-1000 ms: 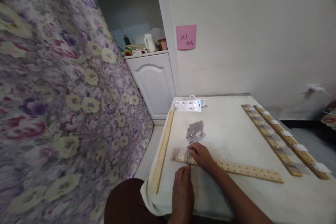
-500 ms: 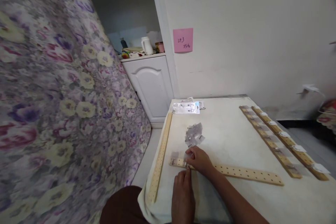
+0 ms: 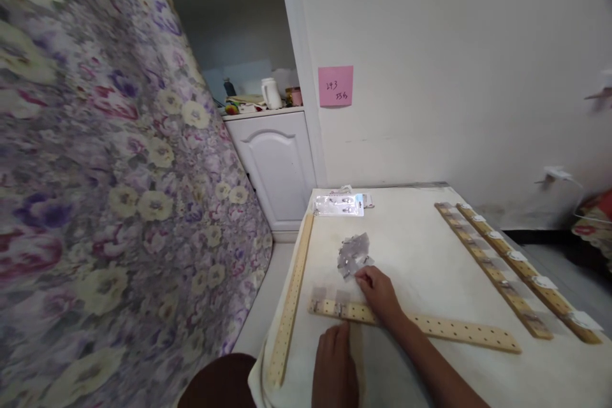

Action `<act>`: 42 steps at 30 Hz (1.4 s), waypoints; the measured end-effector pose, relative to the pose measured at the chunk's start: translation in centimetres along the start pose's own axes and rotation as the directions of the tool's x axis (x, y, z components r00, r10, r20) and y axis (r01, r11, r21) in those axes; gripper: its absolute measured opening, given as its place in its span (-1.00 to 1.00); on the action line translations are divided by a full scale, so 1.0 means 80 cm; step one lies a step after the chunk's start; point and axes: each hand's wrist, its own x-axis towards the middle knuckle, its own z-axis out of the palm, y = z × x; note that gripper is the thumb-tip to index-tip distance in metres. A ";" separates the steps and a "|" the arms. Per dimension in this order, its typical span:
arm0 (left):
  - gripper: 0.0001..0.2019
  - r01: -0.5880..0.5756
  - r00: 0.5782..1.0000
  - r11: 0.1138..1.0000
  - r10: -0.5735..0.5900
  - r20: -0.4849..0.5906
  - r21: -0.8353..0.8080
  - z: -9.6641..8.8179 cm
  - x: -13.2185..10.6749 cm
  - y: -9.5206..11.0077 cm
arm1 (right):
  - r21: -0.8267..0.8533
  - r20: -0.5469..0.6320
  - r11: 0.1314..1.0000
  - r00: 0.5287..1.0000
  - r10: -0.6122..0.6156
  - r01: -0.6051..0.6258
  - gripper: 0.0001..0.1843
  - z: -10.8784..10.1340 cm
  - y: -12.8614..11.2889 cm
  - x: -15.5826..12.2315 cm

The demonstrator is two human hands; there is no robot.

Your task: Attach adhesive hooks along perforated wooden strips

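Note:
A long perforated wooden strip [image 3: 444, 326] lies across the white table [image 3: 421, 248], with two small clear packets clipped at its left end. My right hand [image 3: 380, 293] reaches over the strip, its fingertips at a pile of small clear packets [image 3: 354, 254]; the fingers are curled and whether they hold a packet is unclear. My left hand [image 3: 335, 363] rests on the table just below the strip, fingers together, touching its lower edge.
Another perforated strip [image 3: 291, 306] lies along the table's left edge. Two strips fitted with packets [image 3: 507, 268] lie at the right. A blister pack [image 3: 338, 204] sits at the far edge. A floral cloth [image 3: 105, 172] hangs left; a white cabinet [image 3: 277, 166] stands behind.
My right hand has left the strip's left end and moved up and right to the packet pile. A second packet now sits on the strip. The left hand has drawn back slightly.

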 end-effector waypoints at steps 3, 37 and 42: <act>-0.52 -0.027 1.000 1.000 0.026 -0.004 -0.003 -0.001 0.000 -0.005 | -0.032 0.027 0.999 0.999 -0.029 0.029 -0.82 -0.003 0.004 0.014; -0.74 0.181 0.965 0.738 -0.261 -0.028 -0.650 -0.013 0.023 0.103 | 0.198 0.296 0.972 0.937 -0.185 0.130 -0.88 -0.116 -0.018 -0.084; -0.95 0.274 0.928 0.509 -0.362 0.085 -0.816 0.009 0.023 0.102 | 0.200 0.319 0.969 0.926 -0.203 0.143 -0.89 -0.112 -0.009 -0.092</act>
